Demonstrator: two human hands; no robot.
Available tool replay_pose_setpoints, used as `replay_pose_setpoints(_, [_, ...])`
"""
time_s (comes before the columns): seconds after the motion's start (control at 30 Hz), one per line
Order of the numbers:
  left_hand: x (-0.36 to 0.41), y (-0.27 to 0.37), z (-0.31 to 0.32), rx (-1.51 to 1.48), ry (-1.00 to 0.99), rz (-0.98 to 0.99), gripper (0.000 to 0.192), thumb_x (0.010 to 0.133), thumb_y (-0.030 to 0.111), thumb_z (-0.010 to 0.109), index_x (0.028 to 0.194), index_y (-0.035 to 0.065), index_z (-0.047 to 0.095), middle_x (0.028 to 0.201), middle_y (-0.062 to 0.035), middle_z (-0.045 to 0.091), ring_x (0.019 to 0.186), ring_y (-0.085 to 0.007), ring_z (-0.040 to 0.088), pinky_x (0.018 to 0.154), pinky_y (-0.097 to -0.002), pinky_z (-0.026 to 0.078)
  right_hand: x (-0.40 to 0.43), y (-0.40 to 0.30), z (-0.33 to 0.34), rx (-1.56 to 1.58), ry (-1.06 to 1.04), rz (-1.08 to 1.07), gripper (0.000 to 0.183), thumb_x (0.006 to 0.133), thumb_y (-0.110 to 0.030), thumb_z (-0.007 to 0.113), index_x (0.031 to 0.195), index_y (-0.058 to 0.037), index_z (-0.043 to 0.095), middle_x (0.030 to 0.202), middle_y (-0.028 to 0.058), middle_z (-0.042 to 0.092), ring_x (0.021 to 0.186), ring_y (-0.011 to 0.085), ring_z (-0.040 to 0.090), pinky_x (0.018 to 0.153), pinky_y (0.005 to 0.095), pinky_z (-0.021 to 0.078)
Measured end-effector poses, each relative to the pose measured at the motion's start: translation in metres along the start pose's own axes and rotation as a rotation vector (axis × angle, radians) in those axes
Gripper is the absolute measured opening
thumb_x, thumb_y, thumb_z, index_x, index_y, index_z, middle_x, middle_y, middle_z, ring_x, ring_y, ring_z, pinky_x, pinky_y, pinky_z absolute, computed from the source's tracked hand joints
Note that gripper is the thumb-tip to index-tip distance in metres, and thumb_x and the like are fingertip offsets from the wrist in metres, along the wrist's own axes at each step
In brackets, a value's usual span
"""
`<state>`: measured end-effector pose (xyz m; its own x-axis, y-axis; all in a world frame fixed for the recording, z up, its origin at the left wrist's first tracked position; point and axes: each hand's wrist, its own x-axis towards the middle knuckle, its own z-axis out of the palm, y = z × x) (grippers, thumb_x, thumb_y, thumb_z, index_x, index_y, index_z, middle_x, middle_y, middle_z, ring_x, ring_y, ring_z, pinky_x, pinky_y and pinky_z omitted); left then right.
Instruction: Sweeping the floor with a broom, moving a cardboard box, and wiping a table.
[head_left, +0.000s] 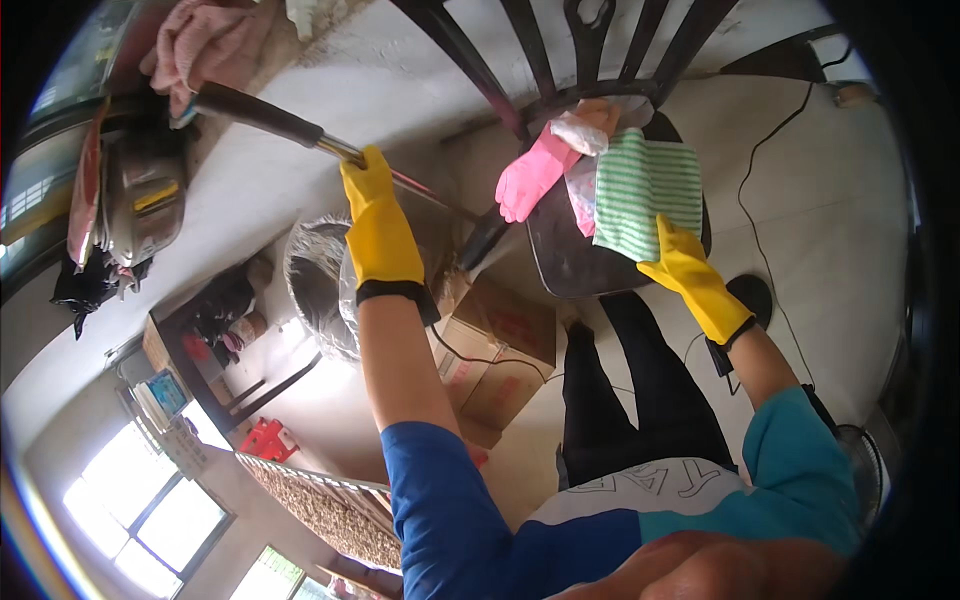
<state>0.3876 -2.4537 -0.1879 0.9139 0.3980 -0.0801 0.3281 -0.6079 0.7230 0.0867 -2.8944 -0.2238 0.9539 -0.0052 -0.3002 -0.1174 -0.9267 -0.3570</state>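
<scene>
My left hand (379, 217), in a yellow rubber glove, is closed around the metal shaft of a long-handled tool (259, 114) with a thick dark grip. The shaft slants down toward a dark part near the chair; what kind of tool it is I cannot tell. My right hand (686, 274), gloved in yellow too, pinches the lower edge of a green-and-white striped cloth (645, 191). The cloth hangs over the dark seat (581, 266) of a slat-backed chair. Beside it a pink rubber glove (536, 176) and a crumpled plastic packet (581, 135) lie at the seat's back.
Cardboard boxes (495, 360) and a plastic-wrapped round object (319, 277) stand left of my legs. Dark cords (750, 187) cross the floor. A fan (862, 465) is at far right. A pink towel (206, 49) lies at upper left.
</scene>
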Motion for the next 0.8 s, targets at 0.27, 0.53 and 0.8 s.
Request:
replay_pose_setpoints(0.27, [-0.032, -0.049, -0.006, 0.091, -0.127, 0.017, 0.065, 0.089, 0.027, 0.069, 0.141, -0.0021, 0.043, 0.116, -0.0136, 0.063, 0.100, -0.0231, 0.063, 0.088, -0.0337, 0.050, 0.011, 0.040, 0.035, 0.006, 0.257, -0.077, 0.026, 0.081, -0.021, 0.073, 0.102, -0.0047, 0.070, 0.083, 0.0171, 0.068, 0.078, 0.0358, 0.066, 0.068, 0.0447, 0.0512])
replay_pose_setpoints(0.53, [-0.244, -0.105, 0.009, -0.137, -0.437, -0.012, 0.032, 0.097, 0.018, 0.063, 0.125, 0.0037, 0.061, 0.118, -0.0113, 0.067, 0.107, -0.0238, 0.062, 0.097, -0.0344, 0.047, -0.013, 0.070, -0.049, 0.544, 0.259, 0.250, 0.020, 0.096, -0.016, 0.062, 0.109, -0.0011, 0.069, 0.094, 0.0151, 0.071, 0.084, 0.0303, 0.068, 0.077, 0.0368, 0.0528])
replay_pose_setpoints(0.8, [-0.367, 0.013, -0.010, -0.678, -0.968, -0.618, 0.043, 0.103, 0.037, 0.057, 0.122, 0.0001, 0.066, 0.120, -0.0076, 0.068, 0.108, -0.0146, 0.061, 0.097, -0.0279, 0.045, -0.062, -0.019, -0.111, 0.170, 0.443, -0.219, 0.013, 0.086, -0.009, 0.072, 0.097, -0.0050, 0.069, 0.090, 0.0149, 0.070, 0.084, 0.0376, 0.065, 0.073, 0.0442, 0.0514])
